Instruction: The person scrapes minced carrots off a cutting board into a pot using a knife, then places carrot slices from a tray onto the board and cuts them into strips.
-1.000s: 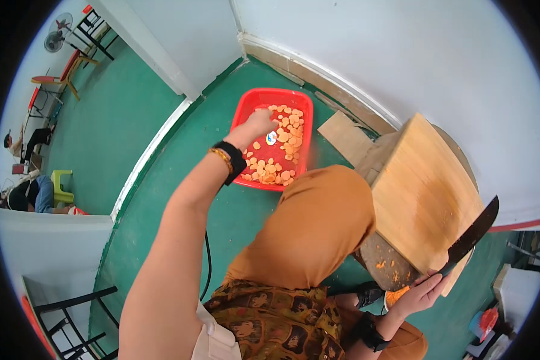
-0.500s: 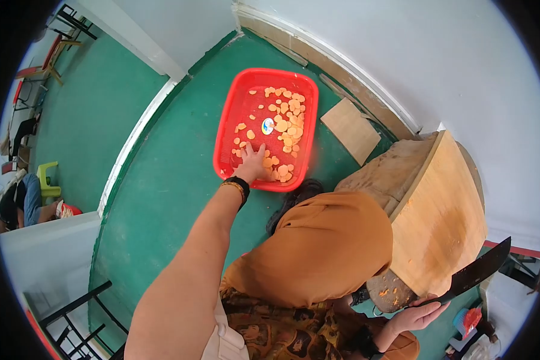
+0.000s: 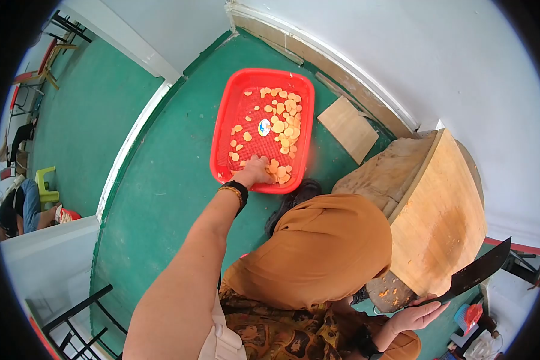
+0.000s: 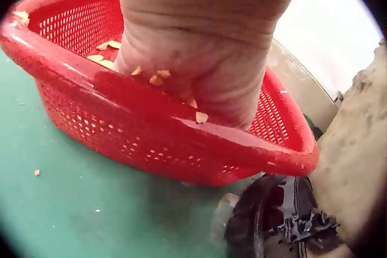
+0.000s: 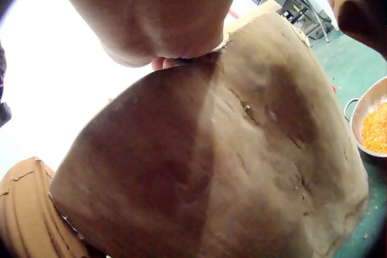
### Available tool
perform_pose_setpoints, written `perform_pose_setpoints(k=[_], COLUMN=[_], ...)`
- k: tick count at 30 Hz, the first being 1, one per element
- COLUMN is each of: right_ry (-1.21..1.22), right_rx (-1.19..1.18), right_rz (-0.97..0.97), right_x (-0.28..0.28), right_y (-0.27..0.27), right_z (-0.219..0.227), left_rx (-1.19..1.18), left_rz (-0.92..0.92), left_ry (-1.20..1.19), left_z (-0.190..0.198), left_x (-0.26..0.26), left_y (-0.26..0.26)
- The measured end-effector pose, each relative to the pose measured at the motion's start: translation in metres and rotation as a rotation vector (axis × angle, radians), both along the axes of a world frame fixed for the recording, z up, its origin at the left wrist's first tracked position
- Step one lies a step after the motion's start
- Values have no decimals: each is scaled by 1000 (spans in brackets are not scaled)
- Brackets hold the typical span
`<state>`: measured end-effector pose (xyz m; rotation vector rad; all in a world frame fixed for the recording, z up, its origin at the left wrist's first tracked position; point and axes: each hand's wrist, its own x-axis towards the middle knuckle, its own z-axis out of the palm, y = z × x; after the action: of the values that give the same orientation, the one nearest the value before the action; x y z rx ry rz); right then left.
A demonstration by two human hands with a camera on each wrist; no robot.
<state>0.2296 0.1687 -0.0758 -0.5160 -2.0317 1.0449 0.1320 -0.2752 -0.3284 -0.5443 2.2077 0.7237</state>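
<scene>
My left hand (image 3: 257, 172) reaches into the near end of a red plastic basket (image 3: 219, 129), beside a cluster of orange carrot slices (image 3: 280, 174). Its fingers point down among them; the fingertips are hidden. More slices lie along the basket's right side, a few scattered on the left. In the left wrist view the heel of that hand stands just inside the basket rim (image 4: 163, 116), where small orange bits stick. Lower right, my right hand (image 3: 415, 316) grips the handle of a dark-bladed kitchen knife (image 3: 477, 273), its blade pointing up and right near the wooden board's corner.
The wooden cutting board (image 3: 432, 207) leans on a thick chopping block (image 3: 381, 168). A loose flat wood piece (image 3: 349, 129) lies by the wall. In the right wrist view a metal pot (image 5: 364, 108) holds orange shreds. My shoe (image 3: 309, 189) stands close to the basket.
My left hand has moved from the far part of the basket to the near end; its fingers, spread half a second ago, are now closer together. The right hand keeps holding the knife.
</scene>
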Motion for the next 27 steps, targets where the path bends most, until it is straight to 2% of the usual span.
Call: perform_pose_setpoints(k=[3, 6, 9, 12, 15, 18, 21, 24, 27], right_ry=[6, 14, 17, 15, 4, 0, 0, 4, 4], right_rx=[-4, -18, -33, -34, -31, -40, -42, -52, -63], right_rz=[0, -10, -22, -22, -10, -20, -27, -29, -37], right_x=[0, 0, 0, 0, 1, 1, 0, 0, 0], right_y=[2, 2, -1, -1, 2, -1, -2, 0, 0], right_z=[-1, -2, -2, -1, -2, 0, 0, -1, -1], left_rx=[-33, -25, 57, 144, 209, 54, 156, 206, 142], left_rz=[-117, -120, -115, -231, -166, -223, -274, -202, -228], left_ry=[59, 116, 191, 66, -49, 134, 65, 50, 234], left_z=[-15, -8, -20, -26, -11, -25, -31, -33, -47], left_x=[2, 3, 10, 3, 5, 17, 17, 19, 24], left_y=[4, 10, 4, 2, 13, 21, 15, 13, 16])
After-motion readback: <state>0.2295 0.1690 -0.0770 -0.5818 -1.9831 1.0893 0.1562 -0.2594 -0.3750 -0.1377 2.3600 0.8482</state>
